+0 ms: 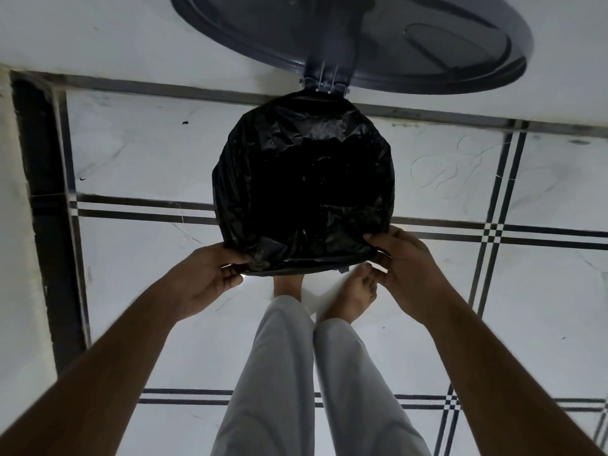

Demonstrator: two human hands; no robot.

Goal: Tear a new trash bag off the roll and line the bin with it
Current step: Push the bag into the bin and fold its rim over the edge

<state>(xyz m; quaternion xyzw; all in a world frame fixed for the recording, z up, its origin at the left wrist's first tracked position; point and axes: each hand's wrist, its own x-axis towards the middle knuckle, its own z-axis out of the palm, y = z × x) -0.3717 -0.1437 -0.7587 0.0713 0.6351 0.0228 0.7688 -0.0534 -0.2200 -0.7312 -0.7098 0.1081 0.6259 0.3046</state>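
The left hand (210, 274) is pinching the black trash bag (302, 192) at the near left side of the bin's top, with its thumb on top and its fingers curled under the edge. The right hand (404, 258) is doing the same at the near right side, fingers pressed together on a fold of the bag. The bag is already sitting in the bin (296, 272), and its mouth is spread over the round top, so the lining looks almost done. The roll is not in view. The bag is thin and crinkly, so a hard tug could rip it where the fingers squeeze. If one hand pulls more than the other, I think the far edge by the hinge (324, 81) could slip off and fall inside. The open lid (355, 31) stands up behind the bin, and a bump might make it drop onto the hands. The person's bare feet (329, 291) are just beside the bin, partly under its near edge, so a shove toward them could hit toes. There is lots of open tiled floor (493, 307) to the right and in front. On the left a dark strip (42, 192) and a wall are near, so there is less room that way.
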